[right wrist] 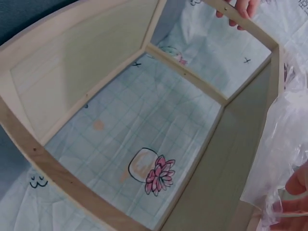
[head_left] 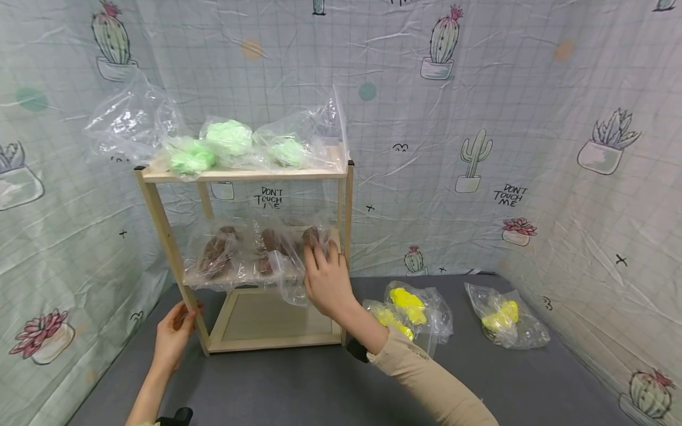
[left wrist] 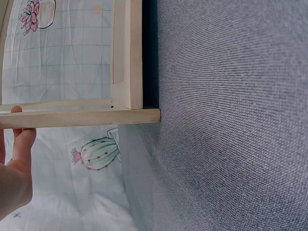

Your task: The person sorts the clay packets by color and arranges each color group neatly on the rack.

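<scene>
A wooden rack (head_left: 213,343) of three levels stands on a dark grey cloth surface. My left hand (head_left: 173,332) holds its left front post (left wrist: 77,118) low down, thumb and fingers on either side. Clear plastic bags with brown lumps lie on the middle shelf: a left bag (head_left: 217,254), a middle bag (head_left: 269,245) and a right bag (head_left: 310,235). At the right bag is my right hand (head_left: 328,281), its fingers gripping the plastic and reaching the brown lump. In the right wrist view, crumpled plastic (right wrist: 276,149) hangs over the shelf's edge beside that hand.
Bags with light green lumps (head_left: 229,137) sit on the top shelf, one bag's loose plastic (head_left: 135,115) jutting left. Bags with yellow lumps (head_left: 407,305) lie right of the rack, another yellow bag (head_left: 501,316) farther right. A cactus-print curtain (head_left: 399,225) surrounds the surface.
</scene>
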`<state>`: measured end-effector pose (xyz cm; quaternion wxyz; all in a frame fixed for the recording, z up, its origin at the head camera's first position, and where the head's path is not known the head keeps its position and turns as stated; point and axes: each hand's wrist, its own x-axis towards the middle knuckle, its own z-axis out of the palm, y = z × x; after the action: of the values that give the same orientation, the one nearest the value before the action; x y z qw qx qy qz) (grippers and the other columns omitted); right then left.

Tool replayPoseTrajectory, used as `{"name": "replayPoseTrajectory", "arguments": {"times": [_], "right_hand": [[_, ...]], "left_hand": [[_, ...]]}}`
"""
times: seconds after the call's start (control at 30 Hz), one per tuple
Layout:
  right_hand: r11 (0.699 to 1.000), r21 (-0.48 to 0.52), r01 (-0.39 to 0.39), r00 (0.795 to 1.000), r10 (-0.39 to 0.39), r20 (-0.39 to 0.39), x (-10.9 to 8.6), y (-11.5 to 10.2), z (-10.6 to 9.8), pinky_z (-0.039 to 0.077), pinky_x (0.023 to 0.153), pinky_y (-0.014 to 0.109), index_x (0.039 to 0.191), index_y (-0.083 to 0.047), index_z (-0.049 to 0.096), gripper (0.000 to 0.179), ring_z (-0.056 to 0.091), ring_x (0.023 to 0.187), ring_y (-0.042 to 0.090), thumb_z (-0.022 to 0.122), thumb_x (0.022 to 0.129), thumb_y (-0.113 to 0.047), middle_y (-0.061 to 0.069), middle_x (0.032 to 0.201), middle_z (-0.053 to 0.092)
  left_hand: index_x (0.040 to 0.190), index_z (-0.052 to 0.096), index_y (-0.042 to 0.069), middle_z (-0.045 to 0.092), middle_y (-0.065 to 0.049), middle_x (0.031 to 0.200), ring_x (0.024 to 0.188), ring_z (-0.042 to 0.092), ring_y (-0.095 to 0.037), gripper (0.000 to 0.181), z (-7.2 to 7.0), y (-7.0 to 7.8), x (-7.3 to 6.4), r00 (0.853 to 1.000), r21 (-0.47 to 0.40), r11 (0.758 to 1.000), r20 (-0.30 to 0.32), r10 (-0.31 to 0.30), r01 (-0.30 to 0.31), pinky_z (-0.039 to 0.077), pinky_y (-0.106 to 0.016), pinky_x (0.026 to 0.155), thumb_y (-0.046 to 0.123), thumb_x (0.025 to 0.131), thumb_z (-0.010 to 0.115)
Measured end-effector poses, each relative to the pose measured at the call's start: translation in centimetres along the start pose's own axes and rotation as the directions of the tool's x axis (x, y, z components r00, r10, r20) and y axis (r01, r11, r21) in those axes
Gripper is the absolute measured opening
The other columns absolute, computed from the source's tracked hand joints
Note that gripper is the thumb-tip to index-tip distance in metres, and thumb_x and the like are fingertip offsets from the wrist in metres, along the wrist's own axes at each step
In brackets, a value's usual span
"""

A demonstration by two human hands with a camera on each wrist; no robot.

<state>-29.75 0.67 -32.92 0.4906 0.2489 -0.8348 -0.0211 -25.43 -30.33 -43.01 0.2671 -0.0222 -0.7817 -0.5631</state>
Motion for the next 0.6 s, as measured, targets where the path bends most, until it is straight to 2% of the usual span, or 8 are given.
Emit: {"name": "replayPoseTrajectory", "arguments": {"times": [0.13, 0.33, 0.6], "right_hand": [[0.999, -0.005, 0.039, 0.999, -0.039, 0.021, -0.52, 0.17, -0.25, 0.045, 0.072, 0.037, 0.122, -0.007, 0.051, 0.042, 0.052, 0.105, 0.032, 0.051, 0.085, -0.027, 0.010, 0.117, 0.056], [0.996, 0.003, 0.088, 0.990, -0.088, 0.108, -0.84, 0.39, -0.08, 0.044, 0.078, 0.038, 0.127, -0.005, 0.046, 0.054, 0.049, 0.110, 0.032, 0.045, 0.088, -0.042, 0.012, 0.124, 0.050], [0.994, 0.089, 0.062, 0.969, -0.081, 0.233, -0.67, 0.62, -0.33, 0.045, 0.084, 0.038, 0.134, -0.004, 0.036, 0.066, 0.040, 0.122, 0.038, 0.039, 0.090, -0.052, 0.015, 0.134, 0.041]], "left_hand": [[0.114, 0.054, 0.018, 0.055, 0.031, 0.093, 0.082, 0.054, 0.012, 0.023, -0.02, -0.06, 0.06, 1.000, 0.023, 1.000, -0.006, 0.003, -0.003, 0.041, -0.013, 0.062, 0.017, 0.093, 0.046], [0.114, 0.054, 0.019, 0.055, 0.031, 0.094, 0.082, 0.054, 0.013, 0.023, -0.01, -0.15, 0.09, 1.000, 0.019, 1.000, -0.009, 0.008, -0.008, 0.041, -0.014, 0.062, 0.017, 0.093, 0.046], [0.114, 0.053, 0.019, 0.055, 0.030, 0.093, 0.082, 0.054, 0.013, 0.022, 0.12, -0.19, 0.10, 1.000, 0.005, 1.000, -0.016, 0.006, -0.006, 0.040, -0.011, 0.062, 0.015, 0.093, 0.046]]}}
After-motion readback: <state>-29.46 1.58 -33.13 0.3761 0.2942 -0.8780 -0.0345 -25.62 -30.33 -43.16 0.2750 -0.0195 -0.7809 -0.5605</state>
